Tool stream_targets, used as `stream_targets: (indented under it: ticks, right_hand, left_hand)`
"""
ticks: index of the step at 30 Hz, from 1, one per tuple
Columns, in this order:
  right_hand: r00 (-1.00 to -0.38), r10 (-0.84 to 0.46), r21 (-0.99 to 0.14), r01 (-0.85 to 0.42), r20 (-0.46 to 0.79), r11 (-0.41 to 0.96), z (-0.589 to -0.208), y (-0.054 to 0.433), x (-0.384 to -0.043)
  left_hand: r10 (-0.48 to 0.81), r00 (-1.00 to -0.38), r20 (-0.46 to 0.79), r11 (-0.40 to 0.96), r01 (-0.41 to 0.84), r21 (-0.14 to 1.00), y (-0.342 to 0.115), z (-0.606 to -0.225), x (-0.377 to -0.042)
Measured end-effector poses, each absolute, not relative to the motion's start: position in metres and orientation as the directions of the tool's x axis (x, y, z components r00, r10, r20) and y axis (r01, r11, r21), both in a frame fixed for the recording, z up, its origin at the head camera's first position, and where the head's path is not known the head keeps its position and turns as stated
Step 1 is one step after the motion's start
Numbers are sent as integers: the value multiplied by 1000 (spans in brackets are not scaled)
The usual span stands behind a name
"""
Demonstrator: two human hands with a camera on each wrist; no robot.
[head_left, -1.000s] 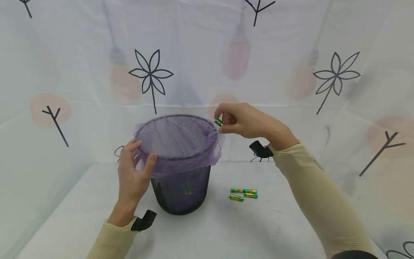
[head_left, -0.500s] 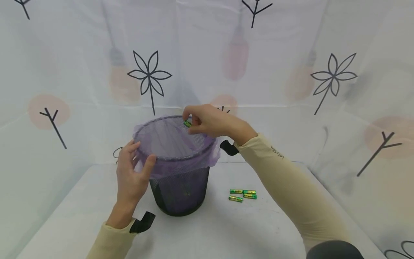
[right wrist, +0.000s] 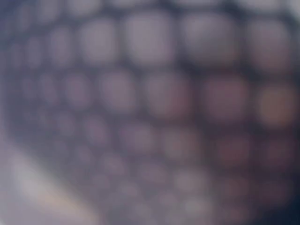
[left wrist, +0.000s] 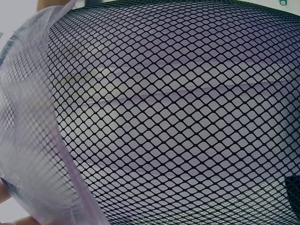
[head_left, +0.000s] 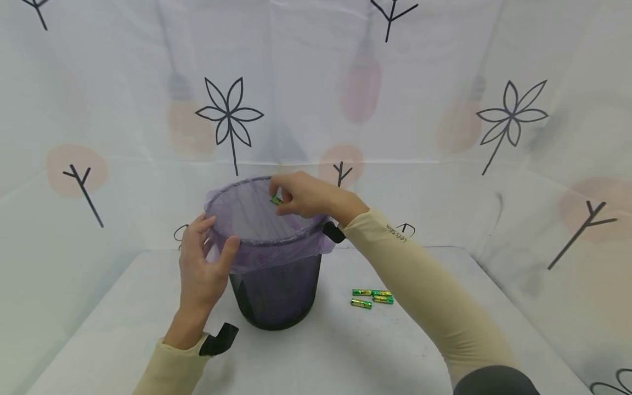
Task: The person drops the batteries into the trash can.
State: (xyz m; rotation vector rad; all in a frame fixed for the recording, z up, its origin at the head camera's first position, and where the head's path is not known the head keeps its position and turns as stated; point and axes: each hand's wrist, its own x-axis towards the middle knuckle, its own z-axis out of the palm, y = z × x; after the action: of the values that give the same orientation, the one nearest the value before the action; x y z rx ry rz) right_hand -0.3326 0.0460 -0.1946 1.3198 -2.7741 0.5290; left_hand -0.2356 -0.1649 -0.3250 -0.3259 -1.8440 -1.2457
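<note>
A black mesh wastebasket point(head_left: 276, 299) stands on the table, lined with a thin purple bag point(head_left: 281, 255) folded over its rim. My left hand point(head_left: 204, 271) holds the rim at its left side, thumb at the front and fingers around the left. Over the basket's opening, my right hand point(head_left: 306, 196) pinches a small green battery point(head_left: 276, 201) between thumb and fingers. Several more green and gold batteries point(head_left: 361, 303) lie together on the table right of the basket. The mesh wall point(left wrist: 178, 112) fills the left wrist view; blurred mesh point(right wrist: 150, 47) fills the right wrist view.
The white table point(head_left: 395, 351) extends around the basket. A white curtain point(head_left: 306, 82) printed with flowers and twigs hangs behind and at both sides. My right sleeve point(head_left: 419, 285) crosses above the table, right of the batteries.
My right hand has moved left with the battery, from beyond the rim's right side to over the opening, and slightly down in the last half second. My left hand stays at the rim.
</note>
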Motion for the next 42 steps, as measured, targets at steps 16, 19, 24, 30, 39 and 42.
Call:
stream_targets:
  ticks: [16, 19, 24, 30, 39, 42]
  right_hand:
    - [-676, -729, -214, -731, 102, 648, -209, 40, -334]
    - [-674, -729, -200, -735, 116, 648, -210, 40, -336]
    - [-669, -732, -185, -741, 127, 645, -211, 38, -337]
    - [-670, -730, -169, -742, 135, 649, -213, 37, -336]
    - [-654, -738, -188, -756, 168, 627, -216, 39, -338]
    - [-640, -738, -199, -768, 215, 609, -217, 41, -338]
  left_hand:
    - [-242, -584, 775, 466, 630, 621, -166, -325, -237]
    - [-243, -585, 774, 464, 630, 622, -167, -325, -238]
    - [-247, -588, 770, 462, 627, 627, -165, -322, -235]
    - [-248, -594, 765, 450, 629, 634, -152, -305, -216]
    - [-253, -608, 752, 428, 627, 651, -148, -302, -211]
    - [-249, -612, 751, 434, 622, 652, -149, -303, -210]
